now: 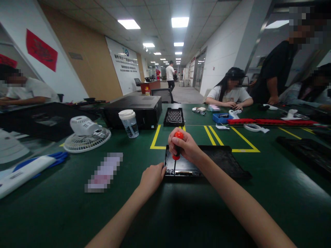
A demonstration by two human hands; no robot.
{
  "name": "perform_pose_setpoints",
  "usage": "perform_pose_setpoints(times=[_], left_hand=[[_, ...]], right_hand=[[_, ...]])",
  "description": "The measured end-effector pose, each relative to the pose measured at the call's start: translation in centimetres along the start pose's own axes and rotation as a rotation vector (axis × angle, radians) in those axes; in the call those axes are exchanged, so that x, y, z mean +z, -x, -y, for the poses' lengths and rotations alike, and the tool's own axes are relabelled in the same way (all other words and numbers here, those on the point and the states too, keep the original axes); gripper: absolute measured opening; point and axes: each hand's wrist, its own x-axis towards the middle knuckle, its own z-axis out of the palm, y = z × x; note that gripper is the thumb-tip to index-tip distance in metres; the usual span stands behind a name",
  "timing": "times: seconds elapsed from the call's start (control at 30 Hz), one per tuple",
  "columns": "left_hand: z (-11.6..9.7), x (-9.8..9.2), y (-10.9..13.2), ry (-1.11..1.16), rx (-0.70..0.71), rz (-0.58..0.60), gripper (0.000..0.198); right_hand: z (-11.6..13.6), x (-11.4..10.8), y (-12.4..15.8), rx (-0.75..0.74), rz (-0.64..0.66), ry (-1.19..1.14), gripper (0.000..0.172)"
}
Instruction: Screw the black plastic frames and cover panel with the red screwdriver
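My right hand (184, 146) is closed round the red and black handle of a screwdriver (178, 135). The shaft points straight down, and its tip meets the near left part of a flat black casing (219, 158) lying on the table. Inside that casing's near edge runs a shiny metallic strip (184, 172). My left hand (153, 176) grips the casing's left edge, thumb along the side; its other fingertips are partly hidden. Whether a screw sits under the screwdriver tip is too small to tell.
Beyond the casing stands a black tray (173, 117) of small parts. Left of it are a lidded plastic cup (129, 124), a black computer case (134, 106) and a white fan (88, 136). Another black panel (307, 155) lies right. A co-worker (230, 93) sits opposite, near a blue box (221, 118).
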Motion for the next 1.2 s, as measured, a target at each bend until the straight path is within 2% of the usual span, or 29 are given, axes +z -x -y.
perform_pose_setpoints(times=[0.1,0.23,0.33,0.67,1.2], left_hand=[[-0.1,-0.1,0.0,0.004,-0.006,0.006,0.037],[0.0,0.0,0.0,-0.007,-0.010,0.003,0.036],[0.0,0.1,0.0,-0.010,-0.001,-0.007,0.036],[0.5,0.8,-0.3,-0.018,0.020,-0.046,0.035],[0.3,0.5,-0.2,-0.010,0.006,-0.023,0.035]], right_hand=[[0.2,0.1,0.0,-0.004,0.031,-0.045,0.022],[0.5,0.2,0.0,0.048,0.029,-0.079,0.032],[0.6,0.2,0.1,0.060,0.023,-0.087,0.030],[0.3,-0.8,-0.2,0.033,0.157,-0.165,0.029],[0.2,-1.5,-0.4,0.018,0.170,-0.142,0.027]])
